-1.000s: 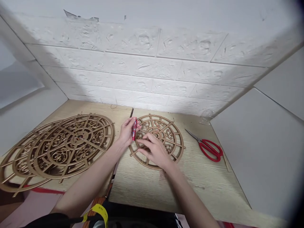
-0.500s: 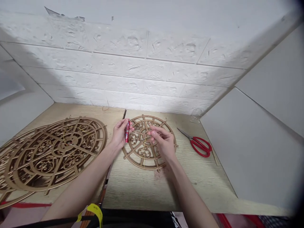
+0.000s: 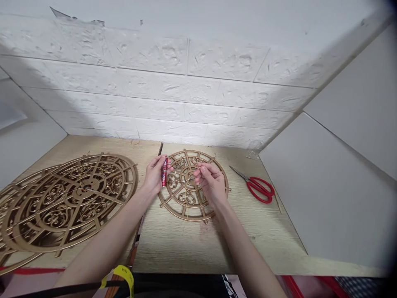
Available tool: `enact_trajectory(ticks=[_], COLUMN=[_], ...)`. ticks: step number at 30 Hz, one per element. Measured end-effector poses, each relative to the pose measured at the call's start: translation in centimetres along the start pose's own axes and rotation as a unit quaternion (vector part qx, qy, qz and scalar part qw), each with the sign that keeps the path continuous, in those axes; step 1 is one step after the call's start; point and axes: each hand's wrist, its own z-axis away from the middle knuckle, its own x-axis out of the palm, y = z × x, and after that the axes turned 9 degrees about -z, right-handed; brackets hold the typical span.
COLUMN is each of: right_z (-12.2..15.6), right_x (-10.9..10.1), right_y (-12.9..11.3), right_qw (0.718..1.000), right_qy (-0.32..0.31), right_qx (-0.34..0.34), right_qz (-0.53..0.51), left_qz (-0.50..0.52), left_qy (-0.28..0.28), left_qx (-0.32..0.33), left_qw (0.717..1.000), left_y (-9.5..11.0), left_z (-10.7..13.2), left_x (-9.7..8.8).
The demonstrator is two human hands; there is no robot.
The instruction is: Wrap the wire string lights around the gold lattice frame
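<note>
My left hand (image 3: pixel 155 176) is closed round a small red tube (image 3: pixel 164 171), held upright at the left rim of a small gold filigree disc (image 3: pixel 186 198). The disc lies flat on the wooden table (image 3: pixel 173 244). Over the disc's centre my right hand (image 3: pixel 210 179) is raised a little, its fingertips pinched together. A thin thread seems to run down from that pinch across the disc, but it is too fine to be sure.
Larger gold filigree discs (image 3: pixel 62 198) lie overlapped on the left part of the table. Red-handled scissors (image 3: pixel 257 186) rest to the right of the small disc. A white brick-pattern wall (image 3: pixel 186 82) closes the back and a white panel (image 3: pixel 335 186) the right side.
My right hand has lifted off the small disc, where it lay flat, and closed into a pinch above its centre. The left hand keeps hold of the red tube.
</note>
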Motion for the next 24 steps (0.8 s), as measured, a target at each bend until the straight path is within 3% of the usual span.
enact_trajectory(ticks=[7,13,16,20,24], right_z=[0.1,1.1,1.8,2.6,3.0], right_x=[0.1,0.6,1.2,1.7,1.8], right_y=[0.1,1.0,2.1,3.4,4.2], right_qw=[1.0,0.985,0.956,0.884,0.86], right_qy=[-0.019,-0.055,-0.084,-0.147,-0.187], right_qx=[-0.001,-0.023,-0.072,-0.178,-0.2], right_qz=[0.014,0.16,0.272,0.406,0.431], left_qz=[0.0,0.025,0.062,0.105,0.144], left_qy=[-0.002,0.018,0.034,0.029,0.014], left_qx=[-0.003,-0.015,-0.036,-0.087,-0.131], left_qw=[1.0,0.999,0.997,0.99,0.981], left_y=[0.0,0.6,1.1,1.5,1.5], left_z=[0.1,0.4,0.5,1.0,1.8], left_x=[0.1,0.4,0.5,0.8,1.2])
